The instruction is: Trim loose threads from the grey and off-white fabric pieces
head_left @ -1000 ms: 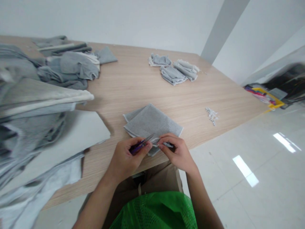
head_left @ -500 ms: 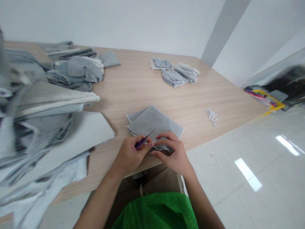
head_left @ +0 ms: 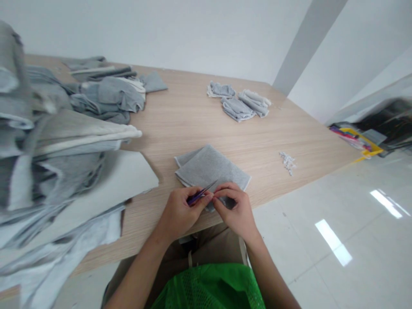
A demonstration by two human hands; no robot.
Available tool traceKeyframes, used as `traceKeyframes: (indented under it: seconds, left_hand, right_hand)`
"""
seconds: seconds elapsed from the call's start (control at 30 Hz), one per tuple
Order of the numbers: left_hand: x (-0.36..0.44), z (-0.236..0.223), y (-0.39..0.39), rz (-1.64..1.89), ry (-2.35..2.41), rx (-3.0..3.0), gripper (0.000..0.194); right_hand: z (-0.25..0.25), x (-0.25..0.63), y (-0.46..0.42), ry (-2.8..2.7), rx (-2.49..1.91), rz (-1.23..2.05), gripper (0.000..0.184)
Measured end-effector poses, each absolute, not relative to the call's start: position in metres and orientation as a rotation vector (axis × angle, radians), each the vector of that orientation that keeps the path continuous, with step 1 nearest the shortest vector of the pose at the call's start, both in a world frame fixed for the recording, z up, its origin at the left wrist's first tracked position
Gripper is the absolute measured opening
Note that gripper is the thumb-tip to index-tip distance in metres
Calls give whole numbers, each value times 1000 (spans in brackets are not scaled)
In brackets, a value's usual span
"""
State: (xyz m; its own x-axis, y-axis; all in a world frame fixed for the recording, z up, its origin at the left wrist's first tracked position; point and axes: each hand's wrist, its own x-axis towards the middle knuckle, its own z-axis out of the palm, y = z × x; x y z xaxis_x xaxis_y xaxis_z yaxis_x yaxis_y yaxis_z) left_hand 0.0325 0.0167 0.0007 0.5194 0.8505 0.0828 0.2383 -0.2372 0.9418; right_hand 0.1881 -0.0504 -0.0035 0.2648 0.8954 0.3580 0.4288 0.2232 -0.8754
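Observation:
A grey cloth (head_left: 212, 165) with pale edging lies folded at the table's front edge, its near corner bunched under both hands. My left hand (head_left: 185, 210) is closed around purple tweezers (head_left: 197, 197), whose thin pointed tips stick out to the upper right over the cloth. Its thumb and index finger also meet at the cloth's near edge. Opposite it, my right hand (head_left: 236, 210) pinches at the same edge, fingertips almost touching those of the left. What lies exactly between the right fingertips is too small to make out.
Heaped grey and beige cloths (head_left: 64, 171) cover the table's left side. Several folded cloths (head_left: 238, 107) lie at the back. A small pile of white scraps (head_left: 288, 163) sits to the right. Beyond the table's right end stands a yellow bin (head_left: 373, 148).
My right fingers have closed into a pinch against the cloth edge beside the left fingertips. The tweezers have tilted slightly flatter, and the view has shifted a little.

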Motion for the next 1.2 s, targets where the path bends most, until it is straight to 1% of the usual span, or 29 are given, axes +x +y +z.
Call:
traceKeyframes:
  seconds: [0.3,0.47,0.67,0.97,1.2]
  left_hand:
    - [28,2,10,809,927,1755,25]
    - [15,3,4,779,917,1820,30]
    - [-9,0,11,674,888,2095,35]
    - [-5,8,14,611,796,2489,30]
    - [1,7,20,631,763,2604,30]
  right_hand:
    - [-4,200,-50,-1205,-1315,737,8]
    - [-6,203,-47,-1172,-1320,762,8]
    - [-7,203,-47,-1161,-1341,742,9]
    - [-8,203,-47,-1105,-1333,776,5]
    - [-9,204,-47,-1067,-1314,775,4]
